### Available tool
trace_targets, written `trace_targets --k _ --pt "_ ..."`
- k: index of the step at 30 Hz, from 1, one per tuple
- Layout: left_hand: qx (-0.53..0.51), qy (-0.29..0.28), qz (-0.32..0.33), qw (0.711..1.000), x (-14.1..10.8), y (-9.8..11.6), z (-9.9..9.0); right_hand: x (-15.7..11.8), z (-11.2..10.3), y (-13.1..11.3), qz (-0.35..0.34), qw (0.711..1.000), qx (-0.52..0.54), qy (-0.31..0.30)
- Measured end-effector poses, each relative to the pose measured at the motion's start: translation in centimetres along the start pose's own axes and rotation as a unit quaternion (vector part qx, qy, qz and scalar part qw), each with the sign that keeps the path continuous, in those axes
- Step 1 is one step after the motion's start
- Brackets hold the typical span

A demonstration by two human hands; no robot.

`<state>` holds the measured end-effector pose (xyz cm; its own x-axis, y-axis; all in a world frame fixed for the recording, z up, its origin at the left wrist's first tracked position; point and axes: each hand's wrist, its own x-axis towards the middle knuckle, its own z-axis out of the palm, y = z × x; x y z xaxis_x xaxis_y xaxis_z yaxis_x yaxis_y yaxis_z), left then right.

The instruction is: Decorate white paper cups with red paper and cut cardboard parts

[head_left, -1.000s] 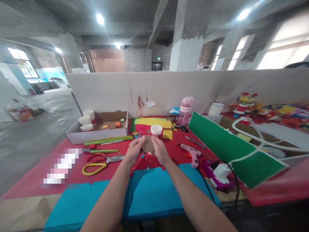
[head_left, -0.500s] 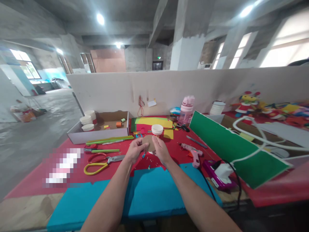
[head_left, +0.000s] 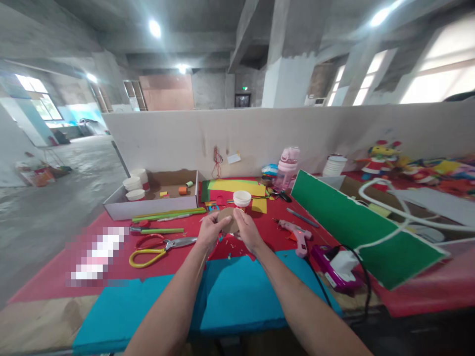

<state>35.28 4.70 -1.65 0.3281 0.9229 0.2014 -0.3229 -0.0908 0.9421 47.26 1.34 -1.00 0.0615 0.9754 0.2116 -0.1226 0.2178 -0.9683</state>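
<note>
Between my two hands is a round piece of brown cardboard (head_left: 227,221), held above the red table cover. My left hand (head_left: 210,230) pinches its left side, thumb on top. My right hand (head_left: 246,230) grips the right side, with the fingers beneath out of sight. Just behind the cardboard stands a white paper cup (head_left: 242,199). Small paper scraps (head_left: 229,255) lie on the red cover below my hands. Scissors with red and yellow handles (head_left: 159,251) rest left of my left hand, and a pink glue gun (head_left: 297,235) lies right of my right hand.
A shallow box (head_left: 156,210) with paper cups and small rolls stands at the left back. At right are a green board (head_left: 356,232), a white cable and a purple power strip (head_left: 337,272). Yellow paper (head_left: 237,188) and a pink bottle (head_left: 288,165) are behind. Blue foam (head_left: 237,296) covers the front edge.
Almost nothing differs. My hands stay on the cardboard, which has shifted very slightly in them.
</note>
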Motion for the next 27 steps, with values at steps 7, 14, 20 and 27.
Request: trace_targets --k 7,14,20,27 --pt "-0.01 0.036 -0.004 0.999 -0.1 -0.1 0.6 -0.1 0.1 0.0 -0.014 1.0 -0.016 0.008" --pt "-0.06 0.003 -0.039 0.997 -0.2 1.0 0.6 -0.2 0.4 -0.4 -0.019 0.999 0.031 0.019" --pt "-0.059 -0.088 -0.046 0.993 -0.3 2.1 -0.7 0.2 0.1 -0.2 -0.004 0.997 0.062 0.047" --pt "0.003 -0.098 -0.04 0.994 0.0 1.3 -1.5 0.1 -0.2 0.0 -0.044 0.998 -0.048 0.005"
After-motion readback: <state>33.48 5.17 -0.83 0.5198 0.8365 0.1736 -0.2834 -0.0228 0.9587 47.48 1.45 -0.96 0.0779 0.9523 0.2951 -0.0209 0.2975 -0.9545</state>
